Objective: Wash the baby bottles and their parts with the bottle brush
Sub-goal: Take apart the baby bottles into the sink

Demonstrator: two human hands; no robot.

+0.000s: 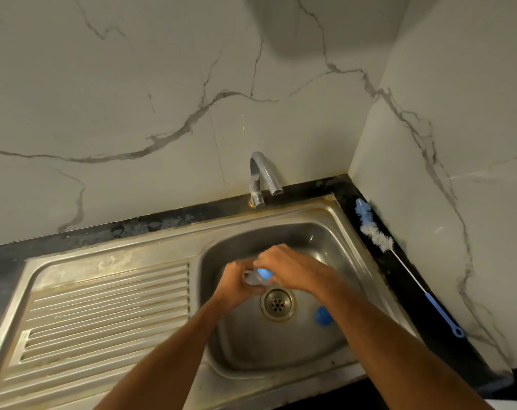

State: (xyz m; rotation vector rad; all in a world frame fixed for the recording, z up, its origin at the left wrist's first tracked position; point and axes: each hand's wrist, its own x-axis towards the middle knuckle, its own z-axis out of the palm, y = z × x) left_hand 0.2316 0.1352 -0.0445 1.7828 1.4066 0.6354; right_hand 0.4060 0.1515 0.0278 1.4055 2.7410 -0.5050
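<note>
Over the sink (334,220) basin, a clear baby bottle part (255,278) with a blue piece is held between both hands: left grip (236,284) curled beneath it, right grip (286,267) closed over it from 3 o'clock. A bottle brush (399,255) lies untouched on the desk (378,255) at 3 o'clock.

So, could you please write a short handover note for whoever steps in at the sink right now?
Left hand grips a clear baby bottle over the sink; right hand grips its blue top end.
Bottle brush lies untouched on the black counter by the right wall.
A blue part lies in the basin beside the drain.
No water can be seen running from the tap.
Done: nothing visibly washed. Left: brush the bottle and its parts.
</note>
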